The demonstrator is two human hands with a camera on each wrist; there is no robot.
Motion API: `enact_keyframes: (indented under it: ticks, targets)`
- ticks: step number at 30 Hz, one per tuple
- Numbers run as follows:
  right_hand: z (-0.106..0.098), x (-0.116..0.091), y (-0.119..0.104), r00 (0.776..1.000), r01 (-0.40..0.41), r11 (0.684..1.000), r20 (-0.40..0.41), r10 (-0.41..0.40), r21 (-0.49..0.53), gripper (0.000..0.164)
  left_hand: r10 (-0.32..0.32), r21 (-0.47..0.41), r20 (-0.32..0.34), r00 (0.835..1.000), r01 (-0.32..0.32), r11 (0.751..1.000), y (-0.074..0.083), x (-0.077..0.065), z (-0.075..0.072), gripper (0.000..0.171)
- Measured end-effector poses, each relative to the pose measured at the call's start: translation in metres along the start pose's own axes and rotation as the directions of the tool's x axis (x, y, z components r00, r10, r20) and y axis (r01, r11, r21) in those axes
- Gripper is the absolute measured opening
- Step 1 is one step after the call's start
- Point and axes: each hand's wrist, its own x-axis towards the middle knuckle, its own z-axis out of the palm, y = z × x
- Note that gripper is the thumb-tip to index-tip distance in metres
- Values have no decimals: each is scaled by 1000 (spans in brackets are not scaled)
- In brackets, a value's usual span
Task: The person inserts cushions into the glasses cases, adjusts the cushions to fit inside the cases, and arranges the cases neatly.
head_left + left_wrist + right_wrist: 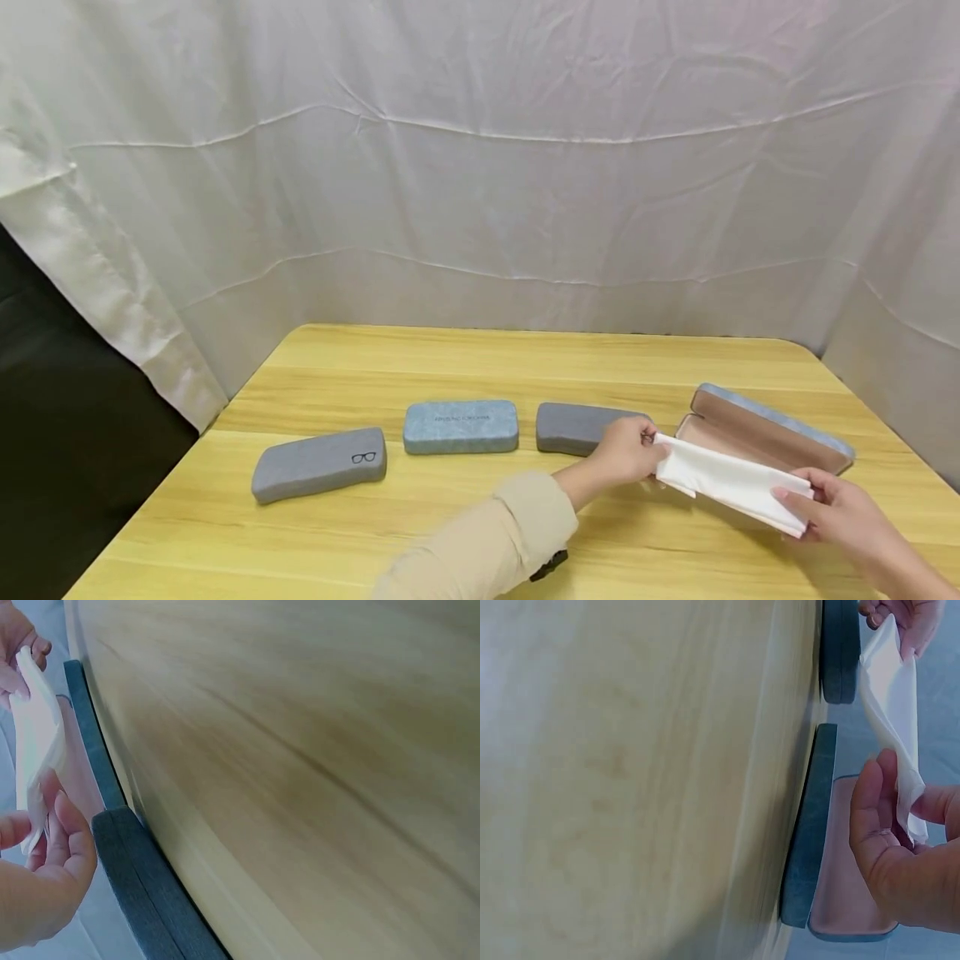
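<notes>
A folded white cloth [727, 479] is stretched between both hands, just in front of an opened blue glasses case [772, 433] with a pinkish-tan lining. My left hand [626, 454] pinches the cloth's left end, thumb against fingers. At the other end, my right hand [843, 512] pinches it the same way. In the left wrist view the cloth [37, 735] hangs off the table over part of the lined case. The right wrist view shows the cloth [896, 705] slightly twisted near the right hand [907, 847], with the case's lining [847, 877] behind the fingers.
A closed grey case [577, 425] lies partly behind the left hand. Further left are a closed blue case [461, 427] with lettering and a grey case [321, 464] with a glasses drawing. All stand on a wood-grain table [480, 367], backed by a white curtain [480, 208].
</notes>
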Motion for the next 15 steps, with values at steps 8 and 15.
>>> enact_keyframes:
  ticks: [8,15]
  targets:
    - [-9,8,13,998,-12,973,-62,27,229,16,-83,-70,-83,993,77,995,10,13,18,7]
    - [-18,14,20,998,-57,924,-11,66,378,14,-120,-92,-133,984,108,990,17,22,33,8]
